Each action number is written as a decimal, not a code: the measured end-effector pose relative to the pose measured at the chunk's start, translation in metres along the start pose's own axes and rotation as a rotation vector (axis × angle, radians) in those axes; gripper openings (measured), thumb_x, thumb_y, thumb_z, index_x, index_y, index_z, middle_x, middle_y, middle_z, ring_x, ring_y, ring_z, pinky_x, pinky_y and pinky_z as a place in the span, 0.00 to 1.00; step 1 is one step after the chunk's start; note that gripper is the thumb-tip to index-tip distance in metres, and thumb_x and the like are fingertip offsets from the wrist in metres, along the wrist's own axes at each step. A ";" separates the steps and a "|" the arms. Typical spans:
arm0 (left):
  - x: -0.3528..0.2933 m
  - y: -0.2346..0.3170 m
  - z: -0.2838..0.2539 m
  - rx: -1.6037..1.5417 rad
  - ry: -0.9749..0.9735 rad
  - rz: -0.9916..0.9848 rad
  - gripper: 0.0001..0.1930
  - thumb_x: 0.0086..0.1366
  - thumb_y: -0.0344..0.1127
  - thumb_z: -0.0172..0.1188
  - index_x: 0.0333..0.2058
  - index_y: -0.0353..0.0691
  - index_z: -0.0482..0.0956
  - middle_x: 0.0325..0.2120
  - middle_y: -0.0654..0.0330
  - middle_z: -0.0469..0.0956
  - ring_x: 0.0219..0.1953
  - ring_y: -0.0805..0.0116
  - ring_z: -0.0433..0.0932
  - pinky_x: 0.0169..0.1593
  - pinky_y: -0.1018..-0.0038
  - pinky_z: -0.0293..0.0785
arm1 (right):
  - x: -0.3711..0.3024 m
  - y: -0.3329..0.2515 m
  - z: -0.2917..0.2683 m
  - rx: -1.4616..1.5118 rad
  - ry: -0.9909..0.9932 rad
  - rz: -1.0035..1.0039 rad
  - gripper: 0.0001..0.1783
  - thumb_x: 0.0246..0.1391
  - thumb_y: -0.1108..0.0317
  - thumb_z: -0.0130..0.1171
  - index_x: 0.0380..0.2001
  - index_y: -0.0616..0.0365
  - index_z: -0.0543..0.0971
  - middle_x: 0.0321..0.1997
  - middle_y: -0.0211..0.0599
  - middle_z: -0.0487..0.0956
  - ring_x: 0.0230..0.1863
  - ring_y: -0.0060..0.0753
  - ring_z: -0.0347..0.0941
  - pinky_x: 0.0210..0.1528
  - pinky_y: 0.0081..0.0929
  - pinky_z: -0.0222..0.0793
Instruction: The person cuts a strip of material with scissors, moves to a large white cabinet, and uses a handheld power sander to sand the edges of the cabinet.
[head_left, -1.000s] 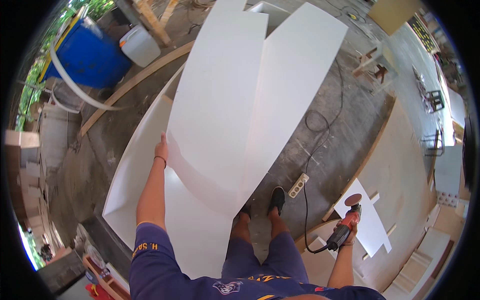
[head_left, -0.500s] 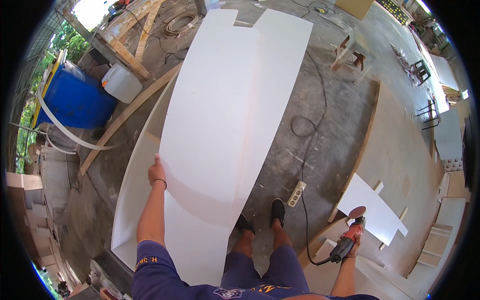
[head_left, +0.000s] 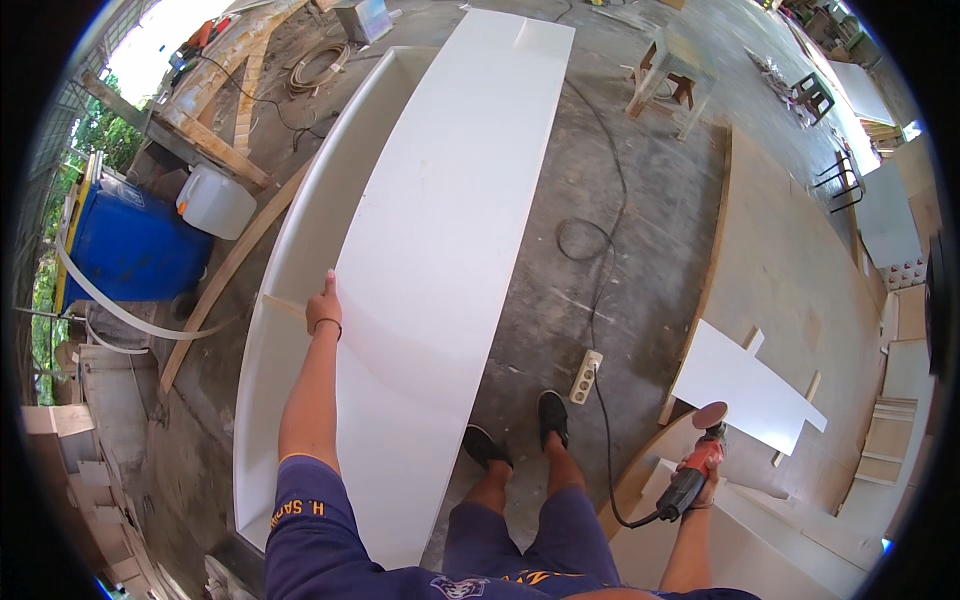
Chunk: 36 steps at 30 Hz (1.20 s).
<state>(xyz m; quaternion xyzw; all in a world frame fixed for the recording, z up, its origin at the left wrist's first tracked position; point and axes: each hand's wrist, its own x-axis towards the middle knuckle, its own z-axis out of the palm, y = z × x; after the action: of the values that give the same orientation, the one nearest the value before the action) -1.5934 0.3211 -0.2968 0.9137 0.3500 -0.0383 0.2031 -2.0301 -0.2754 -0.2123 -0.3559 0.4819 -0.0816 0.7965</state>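
Grey floor [head_left: 665, 260] (perhaps concrete), white panel [head_left: 440, 240]

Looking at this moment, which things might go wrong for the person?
The power strip lies near the right shoe, so a step might catch it. Only the left hand is at the white panel, so the panel may shift. The right hand holds a power tool with its disc exposed, which might graze something if running.
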 end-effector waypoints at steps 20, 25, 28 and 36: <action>-0.036 -0.043 0.008 0.310 0.069 0.636 0.31 0.58 0.56 0.53 0.57 0.49 0.62 0.60 0.53 0.52 0.60 0.50 0.56 0.53 0.49 0.61 | -0.022 0.030 0.008 0.055 -0.151 0.093 0.30 0.43 0.47 0.57 0.38 0.64 0.69 0.30 0.42 0.73 0.27 0.38 0.74 0.28 0.35 0.76; -0.174 -0.164 0.002 0.338 -0.063 0.715 0.33 0.62 0.56 0.44 0.63 0.49 0.52 0.65 0.55 0.40 0.67 0.52 0.39 0.61 0.40 0.36 | -0.031 0.052 -0.006 0.029 -0.145 0.040 0.30 0.44 0.49 0.59 0.41 0.62 0.67 0.33 0.39 0.72 0.31 0.33 0.74 0.32 0.34 0.77; -0.234 -0.207 -0.009 0.360 -0.100 0.607 0.35 0.62 0.61 0.41 0.63 0.50 0.50 0.66 0.55 0.39 0.67 0.52 0.37 0.61 0.41 0.32 | -0.046 0.064 0.003 -0.014 -0.209 0.093 0.29 0.45 0.49 0.58 0.40 0.63 0.67 0.32 0.40 0.73 0.31 0.33 0.74 0.31 0.33 0.77; -0.298 -0.320 -0.039 0.309 0.105 -0.063 0.43 0.55 0.68 0.46 0.63 0.47 0.49 0.65 0.51 0.38 0.67 0.56 0.36 0.61 0.40 0.34 | -0.076 0.103 0.007 -0.100 -0.350 0.274 0.32 0.43 0.51 0.59 0.45 0.64 0.65 0.36 0.41 0.72 0.34 0.36 0.73 0.35 0.36 0.74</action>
<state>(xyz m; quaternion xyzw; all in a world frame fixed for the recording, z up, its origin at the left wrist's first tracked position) -2.0301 0.3653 -0.3083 0.9234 0.3784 -0.0503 0.0401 -2.0858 -0.1601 -0.2225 -0.3348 0.3839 0.1143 0.8530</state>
